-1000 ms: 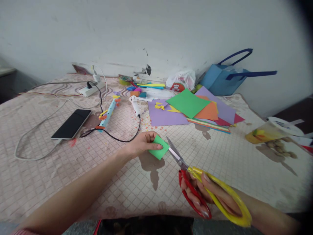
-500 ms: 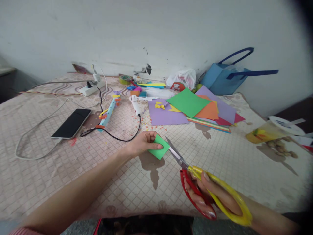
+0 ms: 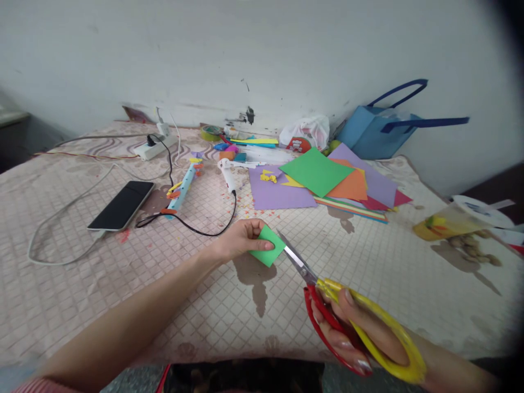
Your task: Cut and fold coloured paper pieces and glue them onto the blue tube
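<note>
Between thumb and fingers, my left hand [image 3: 244, 239] pinches a small square of green paper [image 3: 268, 255], held above the table. My right hand [image 3: 347, 322] grips a pair of scissors [image 3: 303, 267] by its loops, one yellow and one red. The blades point up and left, and their edge meets the right corner of the green paper. Farther back lies a glue gun [image 3: 227, 174] with a black cord. Left of it is a light blue strip [image 3: 183, 188] carrying small orange and yellow pieces.
Coloured paper sheets [image 3: 317, 172] are stacked at the back right, before a blue bag [image 3: 374, 131]. A lidded plastic cup [image 3: 454, 221] stands at the right. A phone [image 3: 123, 206] with a charging cable and a power strip [image 3: 153, 146] lie at the left.
The whole view has shifted slightly. The red and yellow scissor handles have moved a little down and right, somewhat farther apart. Both hands keep their holds.
</note>
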### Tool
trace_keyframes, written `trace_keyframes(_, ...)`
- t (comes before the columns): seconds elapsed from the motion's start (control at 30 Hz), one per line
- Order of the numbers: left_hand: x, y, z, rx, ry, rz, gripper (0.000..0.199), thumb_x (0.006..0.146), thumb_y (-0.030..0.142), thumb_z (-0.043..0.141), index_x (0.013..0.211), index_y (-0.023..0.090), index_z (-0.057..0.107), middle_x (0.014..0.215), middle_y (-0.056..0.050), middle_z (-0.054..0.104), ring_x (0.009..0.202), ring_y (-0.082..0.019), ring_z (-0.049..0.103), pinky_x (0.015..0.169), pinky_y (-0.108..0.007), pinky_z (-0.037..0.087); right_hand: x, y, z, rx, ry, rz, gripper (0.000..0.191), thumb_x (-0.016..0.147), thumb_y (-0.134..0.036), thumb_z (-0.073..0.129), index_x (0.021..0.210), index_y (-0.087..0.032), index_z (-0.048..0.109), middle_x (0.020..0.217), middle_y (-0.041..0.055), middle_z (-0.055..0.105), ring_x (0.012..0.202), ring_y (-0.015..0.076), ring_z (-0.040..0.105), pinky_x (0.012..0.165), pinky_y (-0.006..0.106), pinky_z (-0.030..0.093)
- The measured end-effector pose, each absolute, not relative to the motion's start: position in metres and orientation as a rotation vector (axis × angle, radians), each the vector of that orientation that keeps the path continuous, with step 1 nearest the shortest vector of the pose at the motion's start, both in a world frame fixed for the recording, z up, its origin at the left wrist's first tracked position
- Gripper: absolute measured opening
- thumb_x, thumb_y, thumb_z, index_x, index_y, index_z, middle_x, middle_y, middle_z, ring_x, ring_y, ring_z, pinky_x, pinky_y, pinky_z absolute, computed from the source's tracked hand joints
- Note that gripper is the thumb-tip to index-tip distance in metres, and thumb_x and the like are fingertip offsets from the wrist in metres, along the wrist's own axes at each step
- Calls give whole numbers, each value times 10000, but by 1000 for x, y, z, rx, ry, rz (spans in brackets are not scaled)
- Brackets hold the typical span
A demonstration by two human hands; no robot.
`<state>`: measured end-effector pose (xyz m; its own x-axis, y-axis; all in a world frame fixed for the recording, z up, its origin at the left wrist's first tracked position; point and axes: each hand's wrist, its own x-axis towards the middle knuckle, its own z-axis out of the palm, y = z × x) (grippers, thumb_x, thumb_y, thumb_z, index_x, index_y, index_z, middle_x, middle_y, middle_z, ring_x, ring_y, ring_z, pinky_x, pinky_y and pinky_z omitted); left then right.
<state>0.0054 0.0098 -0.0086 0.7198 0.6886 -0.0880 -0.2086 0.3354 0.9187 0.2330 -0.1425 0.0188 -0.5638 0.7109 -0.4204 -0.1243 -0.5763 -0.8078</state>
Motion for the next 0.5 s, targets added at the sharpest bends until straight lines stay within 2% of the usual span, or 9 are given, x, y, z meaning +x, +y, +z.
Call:
trace_keyframes(0.23, 5, 10, -9, 1076, 512, 612, 334, 586, 211, 820, 746, 106, 546, 748, -37, 685, 636, -117, 635, 596, -231, 510, 233, -145, 18, -1058, -901, 2216, 525, 774, -714, 424, 836, -206, 540, 530, -58, 453, 318, 22, 336, 319, 129, 359)
trace_keyframes(0.5, 5, 10, -9, 1091, 507, 609, 319, 595, 205, 814, 745, 105, 550, 750, -33, 685, 641, -109, 636, 597, -216, 505, 235, -146, 15, -1016, -852, 2254, 503, 787, -697, 427, 850, -211, 540, 511, -64, 463, 296, 28, 357, 304, 136, 376)
